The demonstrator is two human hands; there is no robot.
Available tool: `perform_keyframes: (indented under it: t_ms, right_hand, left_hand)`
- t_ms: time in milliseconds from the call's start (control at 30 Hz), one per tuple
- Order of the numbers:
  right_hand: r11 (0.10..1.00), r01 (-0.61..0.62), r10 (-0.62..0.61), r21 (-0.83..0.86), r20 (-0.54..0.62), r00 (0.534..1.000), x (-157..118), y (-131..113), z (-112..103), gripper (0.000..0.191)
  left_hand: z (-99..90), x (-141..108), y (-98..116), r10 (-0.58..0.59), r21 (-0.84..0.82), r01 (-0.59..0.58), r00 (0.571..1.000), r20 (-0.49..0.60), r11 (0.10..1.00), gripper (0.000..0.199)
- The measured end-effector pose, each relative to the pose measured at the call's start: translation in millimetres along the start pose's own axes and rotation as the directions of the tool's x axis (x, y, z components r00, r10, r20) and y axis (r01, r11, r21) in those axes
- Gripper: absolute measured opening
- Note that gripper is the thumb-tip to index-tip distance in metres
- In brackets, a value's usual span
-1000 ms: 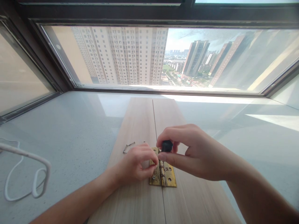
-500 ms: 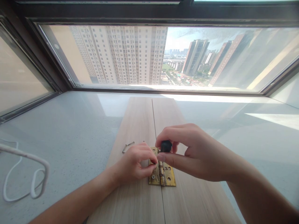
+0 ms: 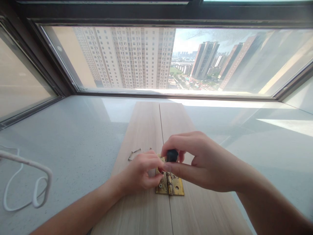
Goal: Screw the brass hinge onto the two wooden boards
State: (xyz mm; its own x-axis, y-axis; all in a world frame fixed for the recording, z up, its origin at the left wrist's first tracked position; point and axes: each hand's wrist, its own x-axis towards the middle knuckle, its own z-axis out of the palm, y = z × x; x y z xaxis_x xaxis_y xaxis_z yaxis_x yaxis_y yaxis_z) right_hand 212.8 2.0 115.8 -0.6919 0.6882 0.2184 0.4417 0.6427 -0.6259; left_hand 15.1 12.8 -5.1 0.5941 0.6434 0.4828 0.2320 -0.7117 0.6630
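Two wooden boards [image 3: 137, 209] lie side by side with a thin seam between them. A worn brass hinge [image 3: 180, 192] rests across the seam, a screw head showing in its lower left leaf. My right hand [image 3: 198, 160] grips a black-handled tool [image 3: 172, 155] above the hinge; the tool's lower end is hidden. My left hand [image 3: 146, 170] is at the hinge's left leaf, thumb and forefinger nearly together, and what lies between them is too small to make out. Several small screws [image 3: 134, 153] lie on the left board beyond my left hand.
A white bent rod or cable [image 3: 46, 171] loops at the left over the pale speckled sill [image 3: 93, 137]. A dark-framed window [image 3: 171, 95] stands behind the boards, with tall buildings outside.
My right hand and the black-handled tool have shifted slightly left and down, closer to my left fingertips. My left hand has barely moved, its thumb and forefinger slightly farther apart.
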Motion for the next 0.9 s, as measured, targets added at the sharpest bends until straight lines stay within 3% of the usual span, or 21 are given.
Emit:
perform_keyframes:
  t_ms: [300,900]
  right_hand:
    - [1.000,0.007,-0.006,-0.010,0.069,0.998,4.5,3.1,9.4,0.003]
    - [1.000,0.002,-0.003,0.017,0.064,0.998,5.8,8.0,13.0,0.001]
  left_hand:
    - [1.4,3.2,1.0,-0.033,0.006,0.033,0.999,0.011,0.999,0.022]
    - [1.7,4.5,3.6,-0.034,-0.025,0.034,0.999,0.004,0.999,0.020]
